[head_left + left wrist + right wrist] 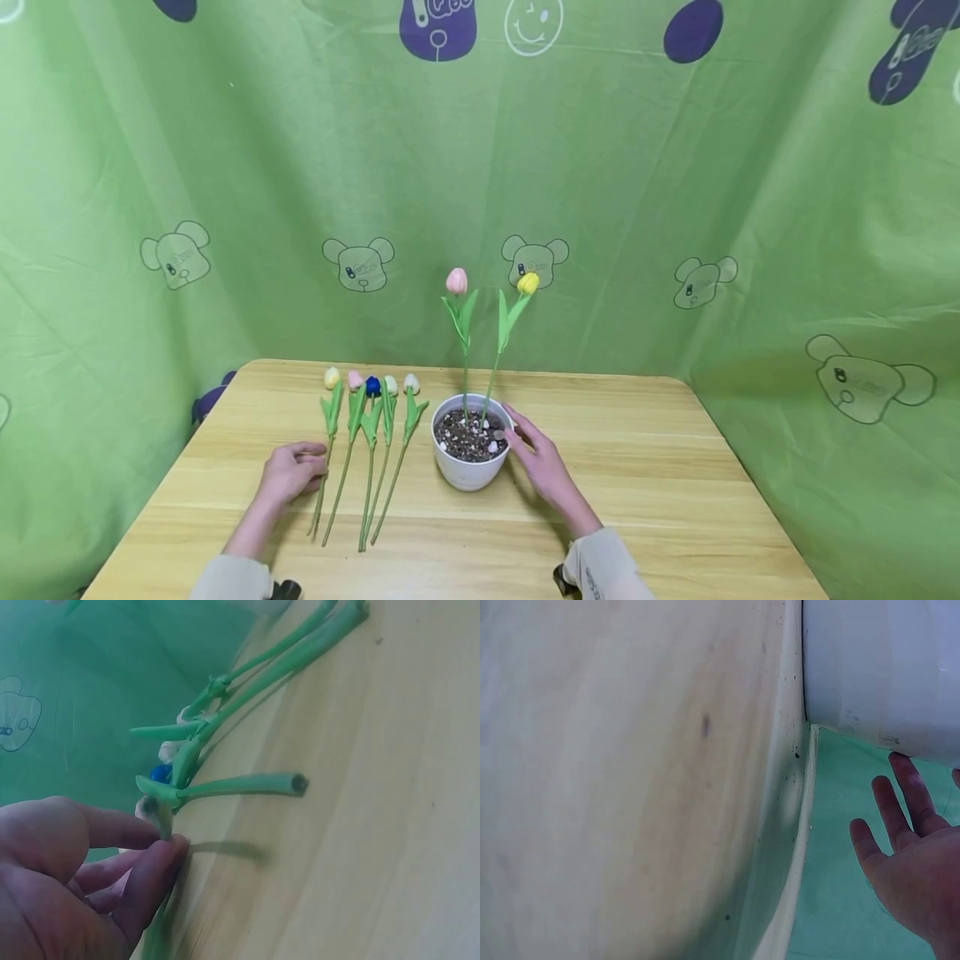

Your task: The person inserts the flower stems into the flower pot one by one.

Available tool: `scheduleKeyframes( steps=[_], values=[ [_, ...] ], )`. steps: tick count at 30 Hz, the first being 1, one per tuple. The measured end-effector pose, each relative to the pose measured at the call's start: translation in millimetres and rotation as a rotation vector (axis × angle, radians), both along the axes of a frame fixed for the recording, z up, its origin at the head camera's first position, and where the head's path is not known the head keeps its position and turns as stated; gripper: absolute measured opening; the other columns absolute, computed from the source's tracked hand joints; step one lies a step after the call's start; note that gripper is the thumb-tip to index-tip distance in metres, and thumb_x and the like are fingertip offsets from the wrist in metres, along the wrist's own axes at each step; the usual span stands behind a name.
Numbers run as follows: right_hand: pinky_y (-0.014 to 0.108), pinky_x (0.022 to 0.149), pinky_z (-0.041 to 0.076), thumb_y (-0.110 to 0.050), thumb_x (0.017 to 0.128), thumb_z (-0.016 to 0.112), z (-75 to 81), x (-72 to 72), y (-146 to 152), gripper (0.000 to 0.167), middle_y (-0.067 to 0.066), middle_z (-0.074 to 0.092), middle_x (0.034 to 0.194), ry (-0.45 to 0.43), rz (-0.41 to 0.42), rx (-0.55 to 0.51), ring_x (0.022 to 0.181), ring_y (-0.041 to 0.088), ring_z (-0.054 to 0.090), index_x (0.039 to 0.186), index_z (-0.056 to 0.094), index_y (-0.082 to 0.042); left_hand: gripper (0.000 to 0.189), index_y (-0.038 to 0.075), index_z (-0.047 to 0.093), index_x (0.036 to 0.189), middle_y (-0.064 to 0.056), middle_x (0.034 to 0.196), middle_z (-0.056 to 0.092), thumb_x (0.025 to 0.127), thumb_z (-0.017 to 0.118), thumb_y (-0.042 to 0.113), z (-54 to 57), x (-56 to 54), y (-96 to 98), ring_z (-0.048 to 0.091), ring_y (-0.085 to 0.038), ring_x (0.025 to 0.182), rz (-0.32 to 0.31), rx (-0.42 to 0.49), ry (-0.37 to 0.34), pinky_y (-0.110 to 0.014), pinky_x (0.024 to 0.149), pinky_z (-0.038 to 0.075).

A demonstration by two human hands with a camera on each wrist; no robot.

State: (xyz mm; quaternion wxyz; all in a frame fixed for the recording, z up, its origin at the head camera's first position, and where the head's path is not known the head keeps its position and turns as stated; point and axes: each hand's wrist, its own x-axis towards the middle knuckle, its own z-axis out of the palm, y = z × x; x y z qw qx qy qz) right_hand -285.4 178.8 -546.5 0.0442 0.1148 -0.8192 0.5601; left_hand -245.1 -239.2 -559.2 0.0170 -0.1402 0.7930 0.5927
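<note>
Pale sleeves (232, 578) reach in at the bottom edge, one on each of my arms. With my left hand (292, 473) I pinch the stem of the pale yellow tulip (331, 412) between thumb and forefinger; it lies at the left end of the row on the wooden surface (637, 475). Whether its lower end is already off the wood, I cannot tell. My right hand (546, 473) grasps nothing: its fingers are extended and loose, touching the right side of the white pot (467, 477).

To pick up this stem well, I'd keep the pinch light but sure, square across the stalk, and lift straight up. A sideways drag could catch the leaves of the pink tulip (356, 381) just beside it, and its neighbours, the blue tulip (372, 386) and two white ones, lie close enough to tangle too. Holding below the leaves should spare them from creasing.

Over at the pot, a steady, gentle touch seems enough; a hard push might tip it or shake the upright pink bloom (457, 282) and the leaning yellow bloom (528, 283) standing in its soil (467, 442).
</note>
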Motion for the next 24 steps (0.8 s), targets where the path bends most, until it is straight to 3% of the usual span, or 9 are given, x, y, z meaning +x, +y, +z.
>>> scheduleKeyframes(
  steps=[9, 17, 24],
  values=[
    [0.065, 0.115, 0.043, -0.037, 0.106, 0.058, -0.8, -0.3, 0, 0.049, 0.012, 0.047, 0.159, 0.011, 0.001, 0.013, 0.139, 0.046, 0.051, 0.153, 0.051, -0.025, 0.046, -0.006, 0.056, 0.140, -0.018, 0.117, 0.065, 0.095, 0.066, 0.000, 3.8, 2.1, 2.4, 0.068, -0.019, 0.094, -0.027, 0.011, 0.032, -0.030, 0.075, 0.065],
    [0.066, 0.115, 0.042, -0.035, 0.106, 0.058, -1.2, 0.0, 1, 0.049, 0.012, 0.047, 0.160, 0.003, -0.002, 0.002, 0.140, 0.047, 0.050, 0.154, 0.051, -0.024, 0.047, -0.002, 0.055, 0.143, -0.023, 0.127, 0.060, 0.097, 0.065, 0.000, 8.7, 0.0, 7.6, 0.067, -0.018, 0.082, -0.006, 0.040, 0.109, -0.027, 0.069, 0.064],
    [0.063, 0.115, 0.044, -0.035, 0.106, 0.059, 0.3, 1.3, 0, 0.049, 0.014, 0.048, 0.159, -0.003, 0.003, -0.009, 0.138, 0.046, 0.052, 0.153, 0.052, -0.025, 0.048, 0.002, 0.057, 0.142, -0.023, 0.126, 0.062, 0.096, 0.065, -0.003, 17.5, -0.6, 17.6, 0.066, -0.017, 0.078, 0.011, -0.074, 0.195, -0.026, 0.070, 0.065]
  ],
)
